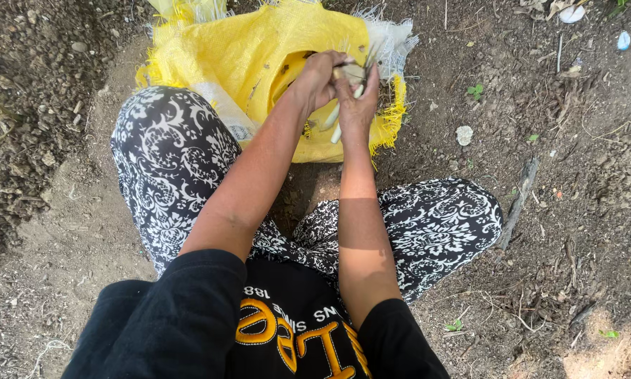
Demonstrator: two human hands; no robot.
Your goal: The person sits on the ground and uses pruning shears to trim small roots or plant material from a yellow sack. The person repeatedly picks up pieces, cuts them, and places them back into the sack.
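Observation:
I sit on bare soil with my knees apart, in black-and-white patterned trousers. Both hands meet over a yellow woven sack lying on the ground ahead. My left hand is closed around the top of a small bunch of pale stalks with dirty root ends. My right hand grips the same bunch from the other side; the pale stalks hang down below my fingers. The sack's frayed white edge lies just behind my hands.
Dry brown soil with small stones, twigs and roots surrounds me. A dark stick lies to the right of my right knee. A pale stone sits right of the sack. Bits of white and blue litter lie at the top right.

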